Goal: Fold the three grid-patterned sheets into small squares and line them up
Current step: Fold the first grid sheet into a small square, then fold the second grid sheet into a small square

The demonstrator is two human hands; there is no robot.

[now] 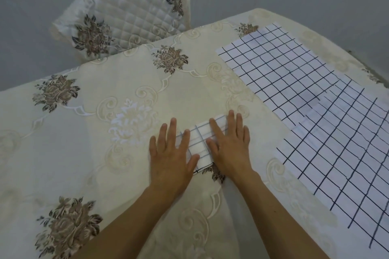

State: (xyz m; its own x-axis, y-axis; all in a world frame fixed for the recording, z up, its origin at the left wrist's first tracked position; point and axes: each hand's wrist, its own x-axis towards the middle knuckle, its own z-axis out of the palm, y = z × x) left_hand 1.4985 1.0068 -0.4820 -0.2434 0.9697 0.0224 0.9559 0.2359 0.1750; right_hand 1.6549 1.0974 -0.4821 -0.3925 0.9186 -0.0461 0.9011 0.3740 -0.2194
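The folded sheet [200,143] lies around the middle of the surface [84,132], nearer the near edge than the far one. It is a small white packet with its grid lines showing. Its long axis runs away from the person and leans a little toward the right edge, so it looks more oblong than square.

Both hands are on it, palms down. The left hand [170,153] covers its left side and the right hand [229,145] its right side. The fingers of both are straight and spread, pressing rather than gripping, and a strip of the packet shows between them. This looks like flattening a crease. Whether one more fold is needed to make a square I cannot tell.

The other two sheets lie unfolded along the right edge. The far flat sheet [273,69] reaches toward the far right corner, and the near flat sheet [347,153] runs down toward the near right corner. The two overlap where they meet. Both are well apart from the packet and to its right, so the right hand is the nearer one for the next sheet.

A padded chair [126,17] stands beyond the far edge.
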